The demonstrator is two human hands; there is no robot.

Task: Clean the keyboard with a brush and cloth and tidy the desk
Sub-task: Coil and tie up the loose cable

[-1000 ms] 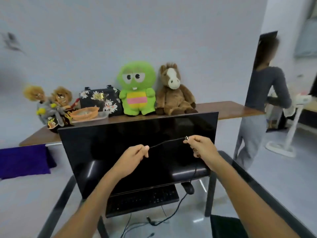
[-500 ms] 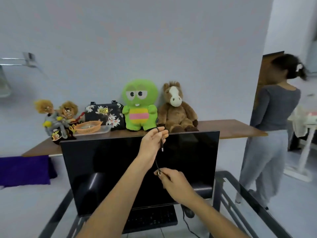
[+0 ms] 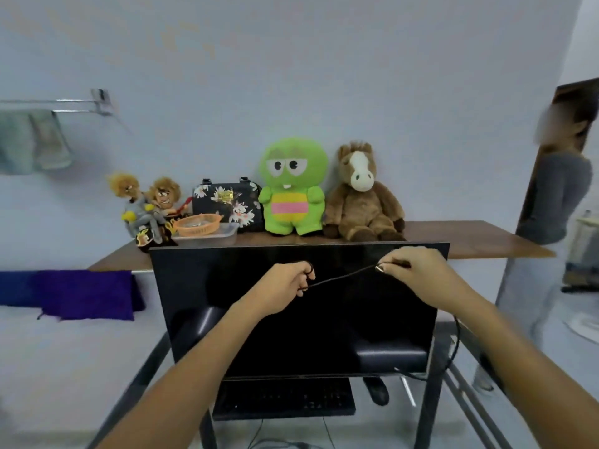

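Observation:
A thin black cable (image 3: 343, 277) is stretched between my two hands in front of the dark monitor (image 3: 298, 319). My left hand (image 3: 285, 286) grips one part of it with curled fingers. My right hand (image 3: 418, 270) pinches the cable near its metal plug end, and the rest hangs down past my right wrist. Below the monitor, the black keyboard (image 3: 282, 400) lies on the glass desk (image 3: 453, 377) with a black mouse (image 3: 376, 390) to its right. No brush or cleaning cloth is in view.
Behind the monitor a wooden table (image 3: 479, 241) carries plush toys (image 3: 291, 189), a floral bag (image 3: 227, 202) and an orange basket (image 3: 197, 225). A purple cloth (image 3: 87, 293) lies at left. A person (image 3: 551, 202) stands at right by a doorway.
My hands went from one above the other to side by side, pulling the cable out into a slanted line. My right hand rose to the right; my left hand dropped.

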